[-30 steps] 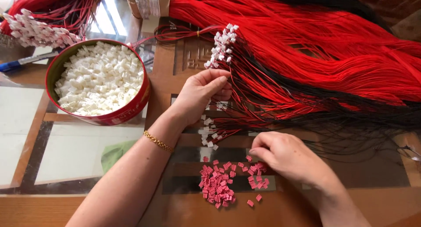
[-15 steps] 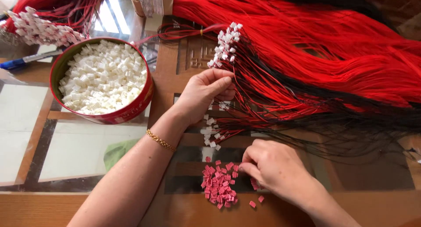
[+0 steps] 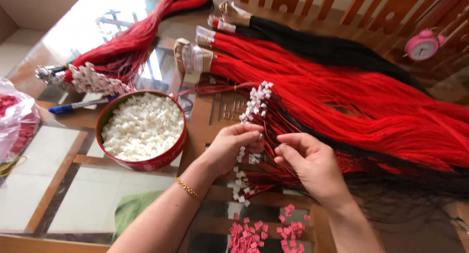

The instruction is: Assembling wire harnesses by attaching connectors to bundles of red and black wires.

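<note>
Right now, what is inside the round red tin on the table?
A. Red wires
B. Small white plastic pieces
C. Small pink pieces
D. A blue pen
B: the round red tin is heaped with small white plastic pieces, while the pink pieces lie loose on the table near the bottom edge and the blue pen lies outside the tin, beyond its far left rim.

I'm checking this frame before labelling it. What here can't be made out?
Head view:
- Right hand: its fingers hide what it pinches among the red wires.
- Plastic bag: cut off by the left edge.
- Pink clock: face too small to read.
- Pink connectors: cut by the bottom edge.
</note>
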